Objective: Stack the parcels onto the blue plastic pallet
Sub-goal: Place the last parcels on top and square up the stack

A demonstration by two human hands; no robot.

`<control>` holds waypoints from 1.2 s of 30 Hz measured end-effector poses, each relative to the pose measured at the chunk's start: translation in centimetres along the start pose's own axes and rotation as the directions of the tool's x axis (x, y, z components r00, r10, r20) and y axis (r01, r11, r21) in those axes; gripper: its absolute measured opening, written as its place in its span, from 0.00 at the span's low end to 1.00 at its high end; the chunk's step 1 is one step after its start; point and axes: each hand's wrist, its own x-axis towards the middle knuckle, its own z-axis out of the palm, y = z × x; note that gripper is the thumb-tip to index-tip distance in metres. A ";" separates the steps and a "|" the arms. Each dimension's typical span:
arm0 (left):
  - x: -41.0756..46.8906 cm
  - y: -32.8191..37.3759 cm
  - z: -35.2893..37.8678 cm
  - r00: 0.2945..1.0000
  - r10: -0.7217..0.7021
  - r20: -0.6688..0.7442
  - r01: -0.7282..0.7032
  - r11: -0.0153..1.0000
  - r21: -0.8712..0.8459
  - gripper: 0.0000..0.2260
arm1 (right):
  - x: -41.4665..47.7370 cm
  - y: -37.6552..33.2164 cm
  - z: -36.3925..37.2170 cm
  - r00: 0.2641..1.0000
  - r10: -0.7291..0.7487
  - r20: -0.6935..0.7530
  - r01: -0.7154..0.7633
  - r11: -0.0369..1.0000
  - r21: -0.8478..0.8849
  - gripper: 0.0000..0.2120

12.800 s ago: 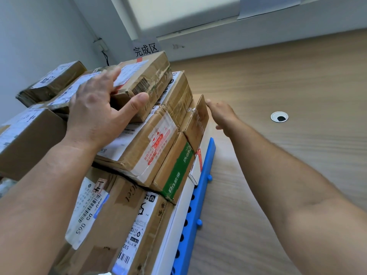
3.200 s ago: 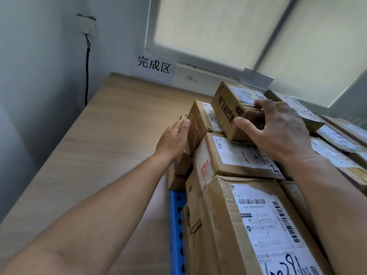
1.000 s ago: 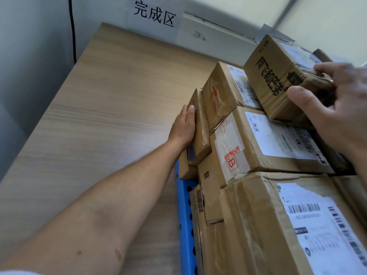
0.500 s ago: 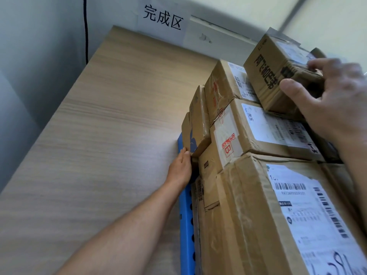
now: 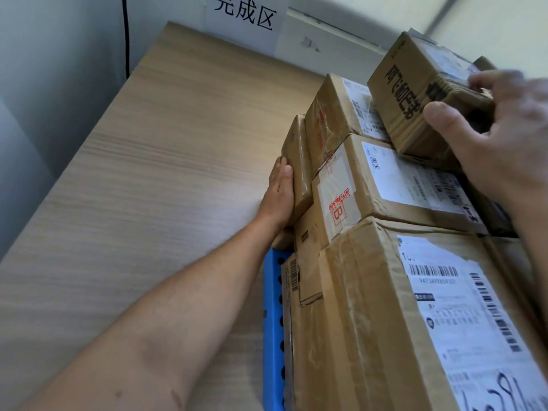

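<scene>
Pressing flat-fingered against the thin upright parcel (image 5: 297, 161) on the stack's (image 5: 370, 292) left flank, the left grip (image 5: 278, 191) braces it above the blue plastic pallet (image 5: 271, 321); up and rightward, the right grip (image 5: 510, 137) clasps the tilted printed carton (image 5: 412, 93), thumb on its near face.

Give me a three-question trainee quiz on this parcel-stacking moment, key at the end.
1. True or false: the left hand presses flat against the thin upright parcel.
2. What does the right hand grip? A) the black-printed top parcel B) a tape roll C) a marker
3. Fill in: the plastic pallet is coloured ____.
Key: 1 true; 2 A; 3 blue.
</scene>
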 end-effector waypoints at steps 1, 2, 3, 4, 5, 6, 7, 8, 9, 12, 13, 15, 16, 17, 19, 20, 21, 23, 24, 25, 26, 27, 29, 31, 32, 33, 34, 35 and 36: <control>0.1 -0.2 0.0 1.000 0.003 -0.003 -0.003 1.000 0.004 0.23 | 0.0 0.0 0.0 1.000 -0.003 0.001 0.003 1.000 -0.002 0.36; 0.1 -0.1 0.0 1.000 0.007 -0.008 -0.007 1.000 0.013 0.23 | 0.0 0.0 0.0 1.000 -0.005 0.003 0.005 1.000 -0.005 0.36; 0.1 0.0 0.2 1.000 0.014 -0.013 -0.014 0.999 0.031 0.23 | 0.0 0.0 -0.1 1.000 -0.007 0.006 0.007 1.000 -0.010 0.36; -0.1 0.2 0.4 1.000 0.024 -0.017 -0.023 0.999 0.047 0.23 | 0.1 0.0 -0.1 1.000 -0.008 0.009 0.008 1.000 -0.017 0.36; -0.2 0.3 0.6 0.999 0.037 -0.013 -0.036 0.998 0.054 0.23 | 0.1 0.1 -0.1 1.000 -0.009 0.011 0.010 1.000 -0.025 0.36; -0.3 0.3 0.8 0.999 0.044 -0.006 -0.044 0.998 0.047 0.23 | 0.2 0.3 0.0 1.000 -0.010 0.010 0.011 1.000 -0.028 0.36; -0.4 0.3 0.9 0.999 0.049 -0.003 -0.048 0.998 0.038 0.23 | 0.3 0.4 0.0 1.000 -0.010 0.006 0.010 1.000 -0.022 0.37; -0.4 0.3 0.9 0.999 0.045 0.000 -0.045 0.999 0.029 0.23 | 0.3 0.6 0.1 1.000 -0.008 0.000 0.008 1.000 -0.008 0.37; -0.4 0.2 0.8 0.999 0.044 0.002 -0.045 0.999 0.024 0.24 | 0.5 0.9 0.2 1.000 -0.005 -0.004 0.005 1.000 0.008 0.38; 0.3 0.2 -0.1 0.999 0.044 0.009 -0.044 0.998 0.037 0.27 | 0.9 1.7 0.7 1.000 0.000 -0.002 0.000 1.000 0.025 0.42; 0.6 0.2 -0.3 0.999 0.034 0.016 -0.035 0.999 0.033 0.25 | 1.1 2.0 0.9 1.000 0.002 0.001 -0.002 0.999 0.034 0.43; 1.1 0.4 -0.5 0.999 0.020 0.044 -0.021 0.999 0.028 0.23 | 1.3 2.3 1.1 1.000 0.001 0.006 -0.001 0.999 0.051 0.43; 1.1 0.3 -0.4 0.998 0.026 0.053 -0.028 0.999 0.039 0.24 | 1.3 2.4 1.1 1.000 0.000 0.004 -0.001 0.999 0.047 0.43; 1.1 0.3 -0.2 0.998 0.034 0.057 -0.038 0.998 0.057 0.24 | 1.4 2.5 1.2 1.000 -0.005 0.000 0.005 0.999 0.039 0.42; 1.0 0.3 0.0 0.997 0.035 0.067 -0.041 0.995 0.093 0.25 | 1.4 2.7 1.2 1.000 -0.016 -0.003 0.016 0.999 0.033 0.41; 1.0 0.2 -0.1 0.996 0.027 0.079 -0.035 0.994 0.107 0.25 | 1.5 2.8 1.4 1.000 -0.014 -0.004 0.014 0.999 0.036 0.41; 1.0 0.3 -0.3 0.994 0.022 0.104 -0.034 0.993 0.117 0.26 | 1.7 3.1 1.5 1.000 -0.011 -0.004 0.011 0.999 0.046 0.41; 0.7 0.6 -1.1 0.989 0.033 0.144 -0.052 0.990 0.133 0.27 | 2.1 3.5 1.8 1.000 -0.004 0.005 0.004 0.998 0.068 0.41; 0.4 0.6 -1.6 0.988 0.042 0.149 -0.063 0.988 0.140 0.25 | 2.2 3.7 1.9 1.000 0.002 0.009 -0.002 0.997 0.077 0.40; 0.0 0.5 -2.0 0.989 0.042 0.142 -0.063 0.987 0.150 0.23 | 2.5 4.1 2.2 1.000 0.010 0.014 -0.011 0.995 0.097 0.39; -0.5 0.3 -2.3 0.991 0.041 0.130 -0.062 0.985 0.160 0.22 | 2.4 4.1 2.2 0.999 0.011 0.031 -0.014 0.993 0.114 0.38; -1.1 -0.2 -2.7 0.992 0.038 0.117 -0.058 0.984 0.168 0.22 | 2.5 4.4 2.3 0.999 0.016 0.033 -0.019 0.993 0.116 0.37; -2.5 -1.1 -3.4 0.995 0.025 0.092 -0.041 0.983 0.179 0.24 | 2.9 4.8 2.5 0.999 0.032 0.026 -0.035 0.992 0.118 0.37; -4.2 -1.9 -4.1 0.998 0.005 0.063 -0.016 0.986 0.167 0.25 | 3.0 4.2 2.2 1.000 0.025 0.012 -0.027 0.992 0.126 0.38; -5.2 -2.1 -4.4 0.999 -0.004 0.052 -0.004 0.988 0.156 0.24 | 2.9 4.0 2.1 1.000 0.023 0.000 -0.023 0.994 0.102 0.38; -6.3 -2.3 -4.6 0.999 -0.006 0.037 0.001 0.990 0.143 0.24 | 2.9 4.3 2.4 1.000 0.005 -0.001 -0.004 0.996 0.087 0.38; -7.7 -2.3 -4.7 1.000 -0.002 0.024 -0.001 0.992 0.129 0.24 | 2.6 3.9 2.2 1.000 -0.010 0.004 0.010 0.996 0.085 0.38; -9.0 -2.5 -4.8 1.000 0.003 0.011 -0.004 0.993 0.117 0.24 | 2.8 4.0 2.4 1.000 -0.026 0.001 0.026 0.998 0.064 0.41; -10.4 -2.7 -4.9 1.000 0.005 0.001 -0.005 0.994 0.107 0.24 | 2.8 3.5 2.0 1.000 -0.013 0.019 0.011 0.997 0.070 0.44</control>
